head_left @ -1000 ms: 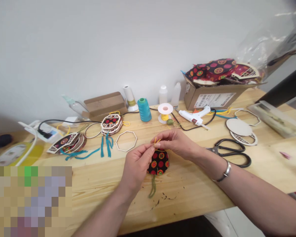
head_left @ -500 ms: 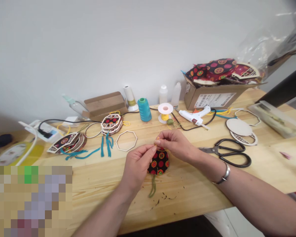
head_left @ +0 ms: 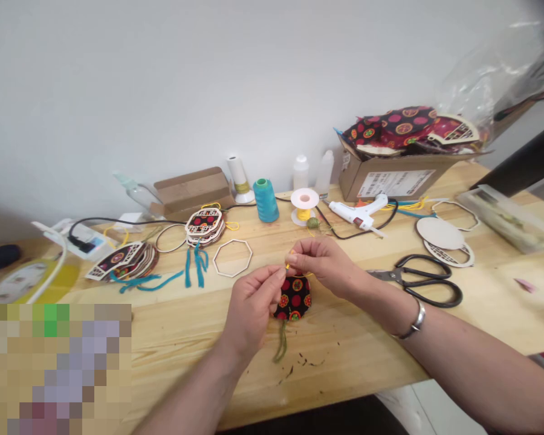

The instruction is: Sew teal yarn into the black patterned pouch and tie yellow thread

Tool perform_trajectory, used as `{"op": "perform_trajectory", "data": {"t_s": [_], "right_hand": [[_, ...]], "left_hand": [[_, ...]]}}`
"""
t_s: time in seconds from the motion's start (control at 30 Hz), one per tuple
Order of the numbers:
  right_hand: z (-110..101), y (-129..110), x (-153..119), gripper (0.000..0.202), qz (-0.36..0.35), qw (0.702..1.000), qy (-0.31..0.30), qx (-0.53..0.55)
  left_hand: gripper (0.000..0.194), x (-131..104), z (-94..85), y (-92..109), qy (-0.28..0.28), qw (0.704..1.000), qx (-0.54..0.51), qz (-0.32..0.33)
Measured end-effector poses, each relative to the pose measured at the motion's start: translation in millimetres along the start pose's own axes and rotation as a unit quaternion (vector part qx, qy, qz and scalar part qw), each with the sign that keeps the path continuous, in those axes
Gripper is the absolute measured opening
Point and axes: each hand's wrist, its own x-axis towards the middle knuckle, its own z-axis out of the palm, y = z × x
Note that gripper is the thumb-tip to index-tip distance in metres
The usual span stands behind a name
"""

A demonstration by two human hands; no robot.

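Between my two hands is a small loop of yellow cord, pinched at the fingertips. My left hand is closed on it from the left, thumb against forefinger. From the right, my right hand pinches the same cord, a silver bangle on its wrist. Just below the fingers lies a dark fabric-covered piece with red and orange round motifs, its upper edge partly hidden by the hands. An olive-green yarn tail trails from its lower edge onto the table.
Black-handled scissors lie right of my hands, a white glue gun behind them. A teal thread cone and a yellow cord spool stand at the back. A wooden octagon frame lies left. A cardboard box holds patterned fabric pieces.
My fingertips have parted slightly, and more of the yellow cord shows between them. The patterned piece has barely shifted.
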Motion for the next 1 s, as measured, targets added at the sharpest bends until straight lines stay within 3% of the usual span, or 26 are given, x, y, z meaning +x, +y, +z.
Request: {"op": "perform_trajectory", "data": {"t_s": [0.17, 0.7, 1.0], "right_hand": [[0.9, -3.9, -1.4, 0.025, -0.007, 1.000, 0.007, -0.023], [-2.1, -7.7, -2.6, 0.025, -0.039, 0.992, 0.005, -0.119], [-7.4, -7.9, -0.1, 0.027, -0.065, 0.992, 0.055, -0.095]], "left_hand": [[0.028, 1.4, 1.3, -0.1, 0.010, 1.000, 0.021, 0.005], [0.018, -0.1, -3.1, -4.4, -0.028, 0.998, 0.049, 0.030], [0.022, 1.2, -0.2, -1.8, -0.045, 0.996, 0.067, 0.028]]}}
